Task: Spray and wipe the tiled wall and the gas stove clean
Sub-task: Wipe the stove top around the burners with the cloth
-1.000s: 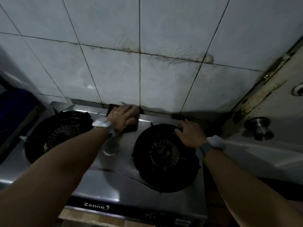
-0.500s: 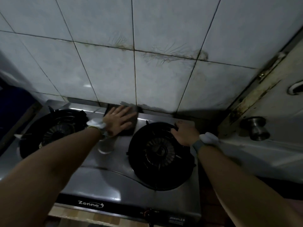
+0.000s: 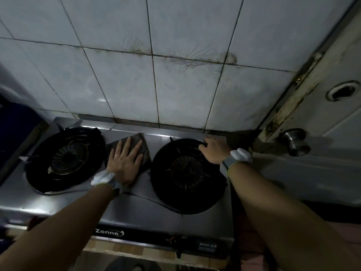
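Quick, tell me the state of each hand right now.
Left hand: open, flat, pressing the cloth onto the stove top.
Right hand: fingers curled over the rim of the right burner grate, holding it.

We get a dim, bluish frame. Small glare spots on the wall tiles and stove back edge. Right burner crushed to black. Edges bend; left side smeared.

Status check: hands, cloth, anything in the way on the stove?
Left hand flat on cloth, centre of stove. Right hand grips right burner rim. Left burner close beside cloth; wall grout stained.
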`<state>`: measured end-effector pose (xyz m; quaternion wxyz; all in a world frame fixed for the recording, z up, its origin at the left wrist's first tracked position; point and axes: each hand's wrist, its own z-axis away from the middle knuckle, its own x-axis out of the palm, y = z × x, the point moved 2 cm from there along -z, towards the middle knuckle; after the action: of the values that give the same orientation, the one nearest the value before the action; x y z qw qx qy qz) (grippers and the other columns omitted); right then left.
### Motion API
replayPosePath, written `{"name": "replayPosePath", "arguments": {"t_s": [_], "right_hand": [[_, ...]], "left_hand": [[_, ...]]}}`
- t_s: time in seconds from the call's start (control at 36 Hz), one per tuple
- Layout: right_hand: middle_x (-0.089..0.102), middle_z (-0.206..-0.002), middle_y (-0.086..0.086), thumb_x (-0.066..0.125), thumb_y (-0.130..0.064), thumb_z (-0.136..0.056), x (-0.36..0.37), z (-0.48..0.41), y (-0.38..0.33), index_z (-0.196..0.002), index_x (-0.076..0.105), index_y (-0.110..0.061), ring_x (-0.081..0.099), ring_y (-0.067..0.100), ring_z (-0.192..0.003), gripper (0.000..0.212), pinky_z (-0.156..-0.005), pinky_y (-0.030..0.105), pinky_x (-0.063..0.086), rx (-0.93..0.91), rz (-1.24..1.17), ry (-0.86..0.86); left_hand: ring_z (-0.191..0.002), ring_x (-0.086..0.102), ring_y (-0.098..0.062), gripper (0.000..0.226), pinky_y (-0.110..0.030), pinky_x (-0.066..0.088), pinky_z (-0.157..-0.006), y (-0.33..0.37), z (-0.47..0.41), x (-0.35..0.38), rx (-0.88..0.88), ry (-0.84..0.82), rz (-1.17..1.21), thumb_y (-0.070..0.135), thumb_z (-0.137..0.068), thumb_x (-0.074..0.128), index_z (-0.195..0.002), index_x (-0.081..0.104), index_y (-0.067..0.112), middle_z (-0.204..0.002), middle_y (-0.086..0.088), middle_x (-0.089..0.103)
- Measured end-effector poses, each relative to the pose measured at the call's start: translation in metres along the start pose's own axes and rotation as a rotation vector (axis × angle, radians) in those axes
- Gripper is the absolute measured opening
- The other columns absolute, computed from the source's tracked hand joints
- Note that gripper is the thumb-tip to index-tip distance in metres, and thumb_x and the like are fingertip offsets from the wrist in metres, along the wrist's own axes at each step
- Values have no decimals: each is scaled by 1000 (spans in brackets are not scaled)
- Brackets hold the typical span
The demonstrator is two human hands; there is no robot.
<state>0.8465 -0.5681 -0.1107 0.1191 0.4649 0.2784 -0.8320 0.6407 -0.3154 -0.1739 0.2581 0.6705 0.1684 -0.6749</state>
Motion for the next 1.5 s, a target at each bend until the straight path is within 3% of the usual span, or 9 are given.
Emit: {"name": "replayPosePath", "arguments": {"t_s": [0.17, 0.31, 0.56, 0.75, 0.83, 1.11, 1.28, 1.39, 1.5], "right_hand": [[49, -140, 12, 38, -47, -102, 3, 8, 2, -137, 47, -15, 54, 35, -114, 48, -97, 45, 46, -14, -138, 26], [22, -160, 11, 43, -44, -102, 9, 22, -3, -154, 27, -16, 24, 34, -145, 61, -116, 51, 26, -94, -128, 184], [32, -154, 19, 53, -31, -100, 17, 64, -23, -144, 46, -9, 25, 34, -144, 50, -116, 43, 25, -279, -128, 304], [33, -154, 13, 54, -28, -100, 28, 94, -14, -141, 49, -10, 28, 32, -142, 46, -117, 45, 24, -275, -177, 321], [30, -156, 14, 52, -30, -100, 35, 105, -9, -142, 49, -13, 25, 31, -144, 46, -118, 48, 21, -236, -201, 318], [30, -156, 11, 50, -31, -101, 54, 136, 10, -143, 48, -15, 22, 29, -146, 45, -119, 44, 22, -208, -196, 345], [32, -156, 11, 52, -28, -100, 61, 142, 1, -142, 50, -16, 17, 31, -149, 43, -119, 50, 19, -274, -184, 347], [32, -156, 10, 52, -28, -100, 70, 147, -8, -141, 50, -16, 16, 30, -149, 43, -120, 53, 14, -322, -159, 332], [32, -157, 7, 51, -28, -100, 83, 153, -11, -142, 49, -18, 14, 27, -150, 43, -120, 50, 10, -348, -170, 335]], "left_hand": [[-152, 7, -30, 56, -48, 9, -120, 19, 51, 7, -161, -12, 3, 50, -101, 27, -155, 12, 45, -165, -1, 11], [-145, 30, -33, 55, -52, 26, -113, 31, 83, 10, -108, -1, 11, 51, -97, 23, -150, 32, 43, -157, -4, 36], [-151, 18, -24, 59, -46, 23, -118, -20, 136, -2, 402, -53, -101, 59, -97, 24, -154, 21, 43, -163, 5, 19], [-152, 3, -25, 68, -46, 4, -121, -31, 126, -7, -318, -28, 27, 59, -96, 22, -158, 10, 33, -166, 0, 7], [-152, 2, -31, 67, -50, 3, -121, 0, 147, 0, -398, -25, 75, 52, -99, 28, -158, 13, 24, -166, -7, 8], [-145, 26, -36, 60, -54, 12, -115, 106, 229, 27, 99, 42, 108, 49, -94, 37, -146, 46, 20, -153, -10, 41], [-128, 49, -34, 51, -47, 30, -111, 46, 204, 16, 442, 53, 97, 55, -92, 47, -126, 61, 20, -135, -9, 57], [-119, 53, -38, 63, -45, 39, -104, -22, 158, -10, 174, 59, 93, 62, -87, 38, -123, 60, 15, -129, -14, 58], [-143, 29, -30, 72, -47, 17, -118, -58, 138, -19, -122, 33, 43, 62, -90, 26, -150, 38, 24, -157, -6, 34]]}}
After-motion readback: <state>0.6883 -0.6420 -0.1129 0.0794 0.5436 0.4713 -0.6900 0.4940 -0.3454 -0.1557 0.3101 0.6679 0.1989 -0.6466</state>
